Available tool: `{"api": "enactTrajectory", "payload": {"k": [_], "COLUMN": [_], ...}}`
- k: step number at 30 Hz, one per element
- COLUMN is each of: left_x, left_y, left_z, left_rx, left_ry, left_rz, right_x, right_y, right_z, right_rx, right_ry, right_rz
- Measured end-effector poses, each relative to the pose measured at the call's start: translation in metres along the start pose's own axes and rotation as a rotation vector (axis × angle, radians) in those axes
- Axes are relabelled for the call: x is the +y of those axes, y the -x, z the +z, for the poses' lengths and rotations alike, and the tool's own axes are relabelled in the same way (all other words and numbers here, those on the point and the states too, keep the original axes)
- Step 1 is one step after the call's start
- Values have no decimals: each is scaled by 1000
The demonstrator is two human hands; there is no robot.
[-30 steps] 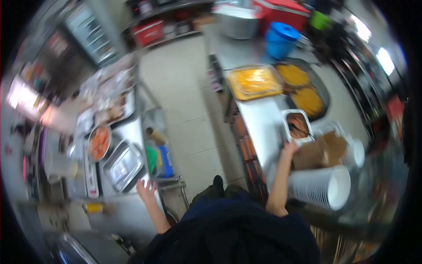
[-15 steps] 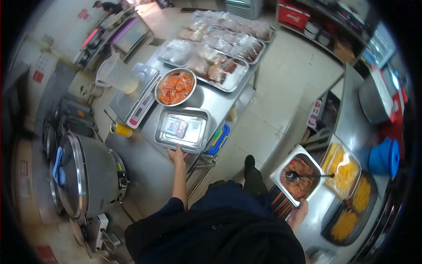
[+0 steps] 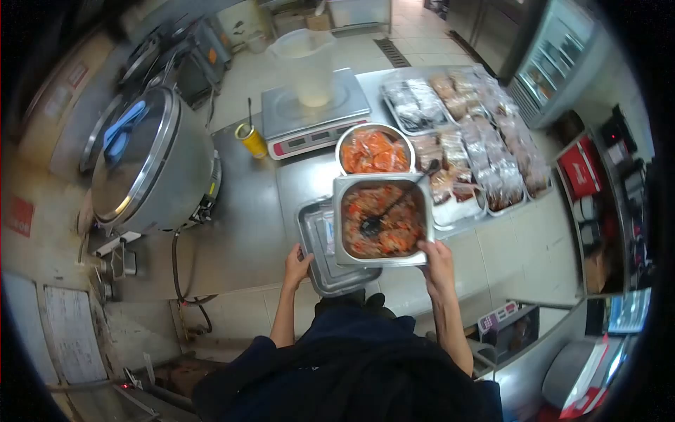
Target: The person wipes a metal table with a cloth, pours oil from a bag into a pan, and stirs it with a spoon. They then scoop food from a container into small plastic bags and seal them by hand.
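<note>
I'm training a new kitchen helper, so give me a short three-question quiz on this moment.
1. True or false: the right hand holds the steel pan by its near rim.
2. What lies in the pan's food? A) a black ladle B) tongs C) a whisk
3. Fill in: the clear pitcher stands on the ____.
Key: 1 true; 2 A; 3 scale.
</note>
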State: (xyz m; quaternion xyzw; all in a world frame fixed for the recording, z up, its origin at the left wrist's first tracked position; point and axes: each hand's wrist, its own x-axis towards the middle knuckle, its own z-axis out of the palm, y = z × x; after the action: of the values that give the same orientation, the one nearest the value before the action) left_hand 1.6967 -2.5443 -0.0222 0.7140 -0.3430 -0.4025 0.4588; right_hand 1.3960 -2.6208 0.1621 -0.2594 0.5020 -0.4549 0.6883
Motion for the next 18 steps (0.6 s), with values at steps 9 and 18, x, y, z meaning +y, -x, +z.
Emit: {"api": "enactTrajectory", "payload": {"k": [9,18], "left_x": [44,58], "left_y": [17,3], "left_z": [29,84], "left_rx": [-68,-164], "left_ry": [-210,-212], "left_rz": [128,50], "right_x": [37,-21], "right_y": [-126,-142], "right_z": [126,82], "right_rx": [-319,-259], "right_ry": [-9,-6], "right_rz": [169,164]}}
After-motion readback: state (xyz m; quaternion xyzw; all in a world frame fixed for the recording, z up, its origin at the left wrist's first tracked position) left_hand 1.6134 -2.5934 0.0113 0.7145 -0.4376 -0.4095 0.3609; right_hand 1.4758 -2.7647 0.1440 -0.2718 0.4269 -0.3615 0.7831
